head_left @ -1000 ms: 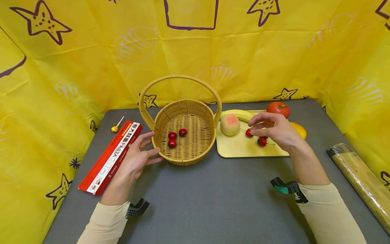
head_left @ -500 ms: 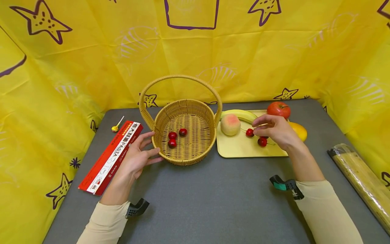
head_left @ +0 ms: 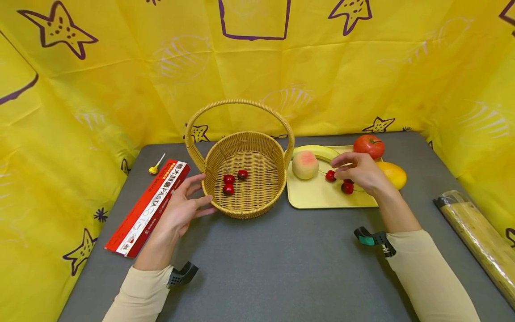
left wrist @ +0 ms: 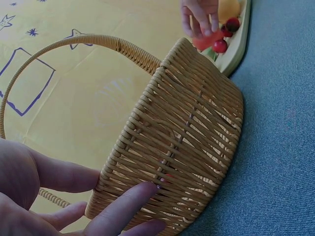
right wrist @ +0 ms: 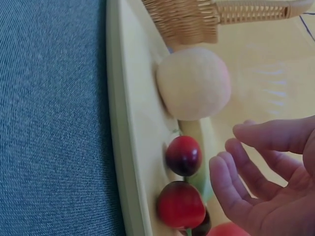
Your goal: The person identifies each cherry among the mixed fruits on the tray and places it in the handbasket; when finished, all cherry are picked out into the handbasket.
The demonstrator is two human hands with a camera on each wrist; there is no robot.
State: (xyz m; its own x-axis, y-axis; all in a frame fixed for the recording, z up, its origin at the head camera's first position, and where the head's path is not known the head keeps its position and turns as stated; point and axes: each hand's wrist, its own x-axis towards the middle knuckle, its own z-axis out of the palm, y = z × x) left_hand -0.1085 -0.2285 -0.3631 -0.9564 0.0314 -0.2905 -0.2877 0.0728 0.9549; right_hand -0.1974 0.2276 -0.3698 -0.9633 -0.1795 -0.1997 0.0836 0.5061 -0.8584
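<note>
In the head view my left hand [head_left: 183,208] touches the near-left side of a round wicker basket [head_left: 273,203], its fingers extended. The left wrist view shows those fingertips against the woven wall [left wrist: 172,132]. Three dark red cherries [head_left: 228,189] lie inside the basket. My right hand [head_left: 360,172] hovers above a pale yellow tray [head_left: 310,199], with a gap between thumb and fingers and nothing held. Below its fingertips lie a cherry [head_left: 330,175] and another cherry [head_left: 347,187]; a further one is partly hidden. The right wrist view shows the fingertips apart from the cherries [right wrist: 183,155].
The tray also bears a peach [head_left: 305,165] and a banana [head_left: 322,152]. A red apple [head_left: 369,146] and a mango [head_left: 393,175] are at its right side. A pasta box [head_left: 146,210] and lollipop [head_left: 154,170] lie left; a clear-wrapped long pack [head_left: 479,241] lies right.
My right hand has shifted slightly to the right above the tray, and its forearm has swung a little leftward. The left hand, basket and cherries look unmoved.
</note>
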